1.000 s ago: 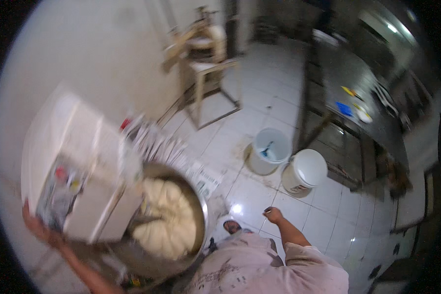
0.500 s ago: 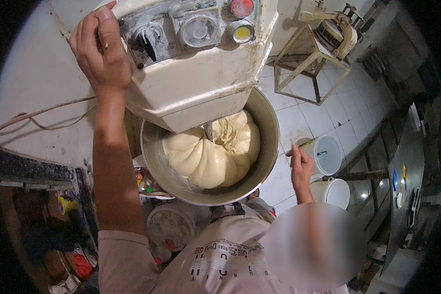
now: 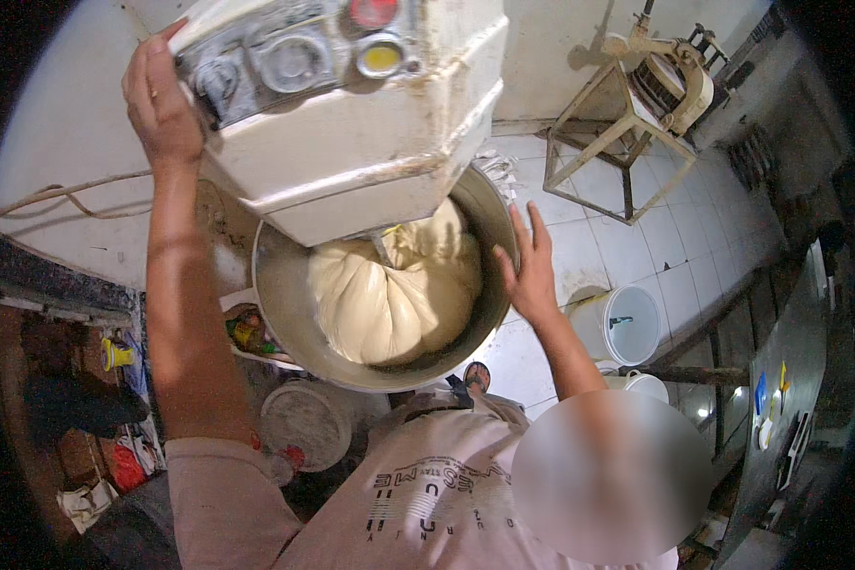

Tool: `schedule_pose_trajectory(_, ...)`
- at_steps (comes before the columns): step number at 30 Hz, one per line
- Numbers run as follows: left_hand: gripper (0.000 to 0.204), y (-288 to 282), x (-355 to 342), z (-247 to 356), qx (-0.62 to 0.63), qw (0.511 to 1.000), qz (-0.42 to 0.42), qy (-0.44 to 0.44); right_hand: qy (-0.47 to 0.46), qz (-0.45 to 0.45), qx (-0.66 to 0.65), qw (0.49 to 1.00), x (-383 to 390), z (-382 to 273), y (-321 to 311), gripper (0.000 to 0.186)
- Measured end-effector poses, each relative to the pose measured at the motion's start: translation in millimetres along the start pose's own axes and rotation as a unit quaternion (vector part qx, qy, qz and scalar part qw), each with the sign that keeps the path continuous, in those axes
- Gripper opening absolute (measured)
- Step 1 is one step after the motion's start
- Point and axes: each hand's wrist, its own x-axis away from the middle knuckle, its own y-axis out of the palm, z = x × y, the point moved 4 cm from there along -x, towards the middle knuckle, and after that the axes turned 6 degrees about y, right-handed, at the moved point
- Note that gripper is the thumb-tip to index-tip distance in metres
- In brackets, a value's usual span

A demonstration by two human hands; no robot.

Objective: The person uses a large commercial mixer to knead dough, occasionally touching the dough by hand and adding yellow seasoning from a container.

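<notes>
My left hand (image 3: 164, 104) has its fingers wrapped round the left edge of the cream mixer head (image 3: 342, 152), beside a floury control panel (image 3: 256, 71) with dials, a red button and a yellow one. Below the head, a steel bowl (image 3: 285, 313) holds pale, glossy dough (image 3: 380, 309) in folds round a metal hook (image 3: 382, 249). My right hand (image 3: 527, 261) is open, fingers spread, at the bowl's right rim; whether it touches the rim I cannot tell.
A metal stand (image 3: 598, 142) with a hand-worked machine (image 3: 665, 85) is at the back right. White buckets (image 3: 598, 323) stand right of the bowl, beside a long metal table (image 3: 784, 342). A lidded container (image 3: 304, 427) is below left. A cord (image 3: 66, 192) runs along the left wall.
The view has turned since a second ago. Over the last half second my right hand has risen from beside the buckets to the bowl's right rim, its fingers spreading. My left hand stays on the mixer head.
</notes>
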Motion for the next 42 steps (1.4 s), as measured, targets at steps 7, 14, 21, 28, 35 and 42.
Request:
schedule_pose_trajectory(7,0.041,6,1,10,-0.069,0.996,-0.054,-0.012,0.122,0.013,-0.065,0.99,-45,105,25,0.059)
schedule_pose_trajectory(14,0.046,8,5,22,0.04,0.993,-0.018,-0.112,0.242,-0.035,-0.243,0.939,-41,111,89,0.063)
schedule_pose_trajectory(21,0.046,9,5,13,0.074,0.991,-0.009,-0.113,0.265,-0.008,-0.291,0.919,-26,111,88,0.064)
schedule_pose_trajectory(28,0.043,5,4,16,-0.034,0.998,-0.041,-0.037,0.267,0.056,-0.281,0.92,8,102,82,0.064)
schedule_pose_trajectory(35,0.046,7,2,2,-0.085,0.992,-0.091,0.024,0.283,0.125,-0.231,0.923,22,99,71,0.063)
schedule_pose_trajectory(42,0.053,2,6,-8,-0.006,0.996,-0.045,-0.082,0.297,0.141,-0.165,0.93,44,104,77,0.062)
